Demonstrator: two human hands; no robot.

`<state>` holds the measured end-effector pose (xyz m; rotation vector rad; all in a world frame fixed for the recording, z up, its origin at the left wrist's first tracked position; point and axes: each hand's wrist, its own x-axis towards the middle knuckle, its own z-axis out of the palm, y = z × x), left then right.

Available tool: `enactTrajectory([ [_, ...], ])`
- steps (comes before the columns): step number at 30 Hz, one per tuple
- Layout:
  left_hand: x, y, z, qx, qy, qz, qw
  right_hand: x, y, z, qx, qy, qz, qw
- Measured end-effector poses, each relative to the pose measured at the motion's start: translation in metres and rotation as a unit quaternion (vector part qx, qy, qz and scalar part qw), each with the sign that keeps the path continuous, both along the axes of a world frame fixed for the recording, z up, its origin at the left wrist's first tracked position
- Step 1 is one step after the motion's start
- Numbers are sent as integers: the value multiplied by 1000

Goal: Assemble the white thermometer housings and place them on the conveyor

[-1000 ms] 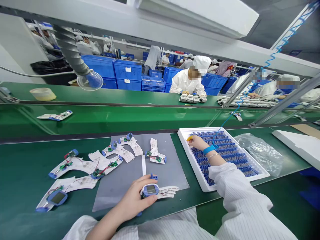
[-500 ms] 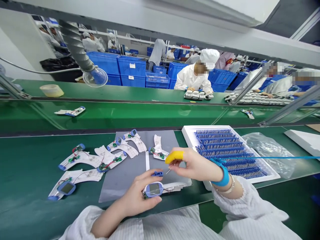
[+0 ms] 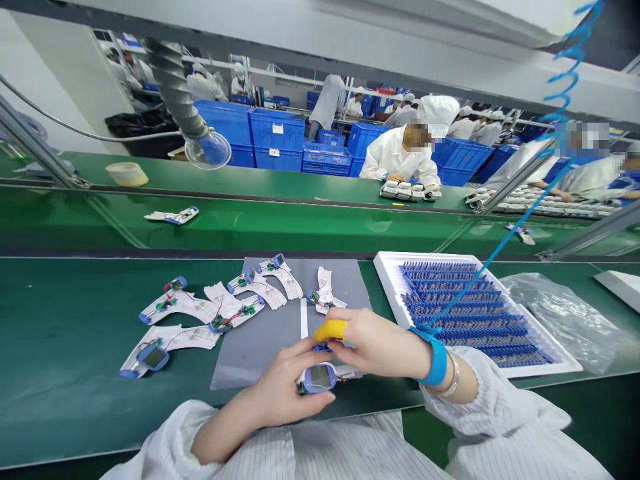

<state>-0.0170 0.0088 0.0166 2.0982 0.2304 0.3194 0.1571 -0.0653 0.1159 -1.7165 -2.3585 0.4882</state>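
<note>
L hand (image 3: 277,388) grips display unit (image 3: 320,378), R hand (image 3: 370,343) at blue pc (image 3: 321,347), pinch unclear.

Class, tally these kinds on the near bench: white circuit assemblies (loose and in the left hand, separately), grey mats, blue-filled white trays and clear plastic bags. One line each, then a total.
Loose white assemblies: 6
White assembly in the left hand: 1
Grey mat: 1
Blue-filled white tray: 1
Clear plastic bag: 1
Total: 10
</note>
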Motion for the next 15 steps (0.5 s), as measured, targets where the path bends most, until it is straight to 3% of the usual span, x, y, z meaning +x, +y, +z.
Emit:
enactTrajectory([
  [4,-4,5,-3,-70,5,52,996,0,0,-6,6,4,-13,1000],
  [8,-4,11,-3,-213,-59,50,974,2,1,-12,-18,16,-22,999],
  [15,2,11,-7,-482,-34,39,875,1,6,-23,-50,-6,-65,997],
])
